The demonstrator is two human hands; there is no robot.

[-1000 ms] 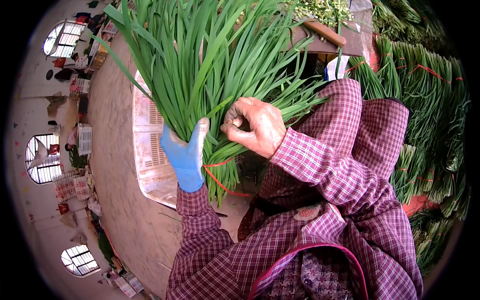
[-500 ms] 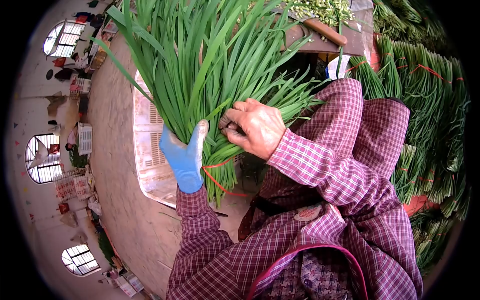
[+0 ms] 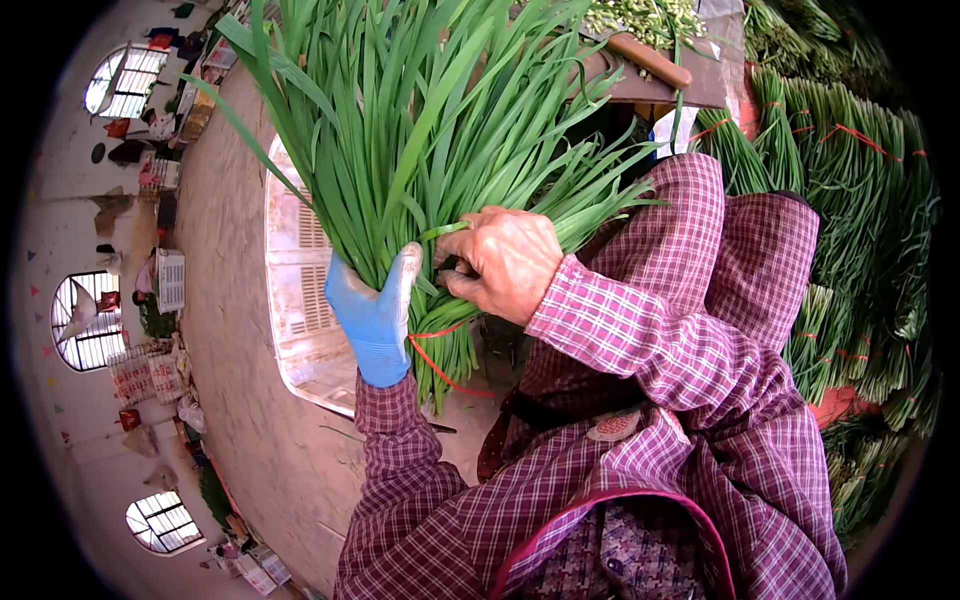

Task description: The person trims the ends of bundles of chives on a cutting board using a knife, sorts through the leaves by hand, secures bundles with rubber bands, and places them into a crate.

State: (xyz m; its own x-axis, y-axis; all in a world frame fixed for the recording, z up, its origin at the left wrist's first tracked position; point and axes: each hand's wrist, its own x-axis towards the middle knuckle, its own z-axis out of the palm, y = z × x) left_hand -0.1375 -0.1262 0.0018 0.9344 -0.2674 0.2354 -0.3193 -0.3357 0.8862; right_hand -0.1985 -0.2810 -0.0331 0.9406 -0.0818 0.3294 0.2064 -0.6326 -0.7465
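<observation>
A large bunch of garlic chives [image 3: 400, 130] fans out upward, with its cut stem ends pointing down toward me. Near those ends a red tie [image 3: 440, 368] goes around the stems, one tail hanging loose to the right. My left hand [image 3: 372, 310], in a blue glove with a pale palm, is closed around the bunch just above the tie. My bare right hand [image 3: 508, 262] is at the bunch's right side, its fingers curled and pinching a green leaf that bends over the index finger. Part of the right fingertips is hidden in the leaves.
Beneath the bunch is a pale plastic crate [image 3: 300, 300]. A wooden-handled tool [image 3: 650, 62] lies on a low table [image 3: 690, 88] beside a heap of cut pale-green pieces [image 3: 645, 20]. Tied chive bundles [image 3: 850, 200] are piled at my right.
My right hand has shifted slightly left and down, and a leaf now bends across its index finger. The left hand still grips the bunch, almost unmoved.
</observation>
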